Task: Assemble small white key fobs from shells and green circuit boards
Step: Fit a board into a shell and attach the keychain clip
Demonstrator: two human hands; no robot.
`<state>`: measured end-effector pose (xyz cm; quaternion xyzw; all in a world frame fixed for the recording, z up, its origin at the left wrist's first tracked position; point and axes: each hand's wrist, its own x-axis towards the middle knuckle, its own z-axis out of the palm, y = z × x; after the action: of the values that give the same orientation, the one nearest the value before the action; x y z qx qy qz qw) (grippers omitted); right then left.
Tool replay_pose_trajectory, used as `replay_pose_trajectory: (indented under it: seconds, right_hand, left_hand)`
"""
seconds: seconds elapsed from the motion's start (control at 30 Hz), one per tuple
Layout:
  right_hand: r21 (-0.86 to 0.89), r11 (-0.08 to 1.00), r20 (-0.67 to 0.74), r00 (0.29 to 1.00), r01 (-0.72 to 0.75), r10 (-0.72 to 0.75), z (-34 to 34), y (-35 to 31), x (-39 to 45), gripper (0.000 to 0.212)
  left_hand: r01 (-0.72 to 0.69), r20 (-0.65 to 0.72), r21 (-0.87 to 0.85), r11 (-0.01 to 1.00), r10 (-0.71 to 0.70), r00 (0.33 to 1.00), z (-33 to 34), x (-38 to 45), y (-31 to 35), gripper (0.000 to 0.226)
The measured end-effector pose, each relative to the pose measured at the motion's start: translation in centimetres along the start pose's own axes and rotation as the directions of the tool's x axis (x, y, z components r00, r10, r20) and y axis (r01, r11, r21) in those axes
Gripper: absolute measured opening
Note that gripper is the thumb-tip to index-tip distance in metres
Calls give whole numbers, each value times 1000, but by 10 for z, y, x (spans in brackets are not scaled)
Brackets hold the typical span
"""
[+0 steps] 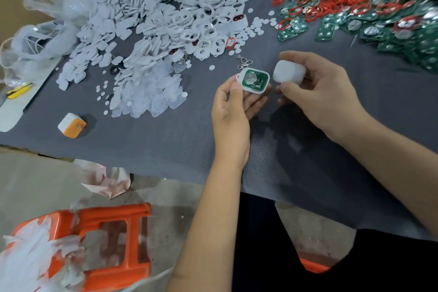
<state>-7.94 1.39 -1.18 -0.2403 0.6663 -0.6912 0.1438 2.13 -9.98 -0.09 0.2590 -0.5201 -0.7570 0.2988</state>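
My left hand holds a white shell half between thumb and fingers, open side up. A green circuit board with a round silver coin cell lies inside it. Just to its right, my right hand grips a plain white cover shell with thumb and fingers. The two parts sit a small gap apart, above the grey mat.
A heap of white shells fills the mat's far left, clear pads lie in front of it, and green boards with red rings are piled far right. A keyring clip lies near my hands. An orange-and-white block sits left. An orange stool stands below.
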Motion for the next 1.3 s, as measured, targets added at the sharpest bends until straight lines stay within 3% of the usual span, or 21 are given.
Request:
replay_pose_trajectory:
  seconds: [0.17, 0.4, 0.57, 0.67, 0.73, 0.97, 1.1, 1.3]
  right_hand:
    - [-59, 998, -25, 999, 32, -33, -1, -4, -2, 45]
    - [-1, 1000, -31, 999, 29, -29, -3, -4, 0, 38]
    - [182, 983, -19, 1000, -19, 23, -4, -5, 1, 34]
    - [406, 898, 58, 985, -170, 161, -7, -11, 0, 24]
    - [439, 867, 98, 972, -235, 214, -9, -14, 1, 30]
    - [450, 855, 100, 966, -257, 238, -10, -14, 3, 23]
    - [372, 901, 65, 975, -221, 213, -11, -15, 2, 13]
    - [237, 962, 20, 991, -132, 131, -8, -16, -1, 25]
  left_hand:
    - [19, 0, -52, 998, -19, 1000, -1, 1, 3, 18]
    - [37, -5, -88, 995, -38, 999, 2, 0, 3, 13]
    - [34, -3, -95, 995, -35, 999, 3, -1, 2, 13]
    - [28, 13, -101, 994, -27, 1000, 2, 0, 2, 11]
    - [20, 24, -99, 995, -17, 1000, 2, -1, 2, 10]
    - [2, 42, -92, 996, 2, 999, 2, -1, 2, 11]
    - [-2, 46, -78, 997, 6, 999, 2, -1, 1, 11]
    - [-5, 44, -67, 998, 8, 999, 1, 1, 0, 13]
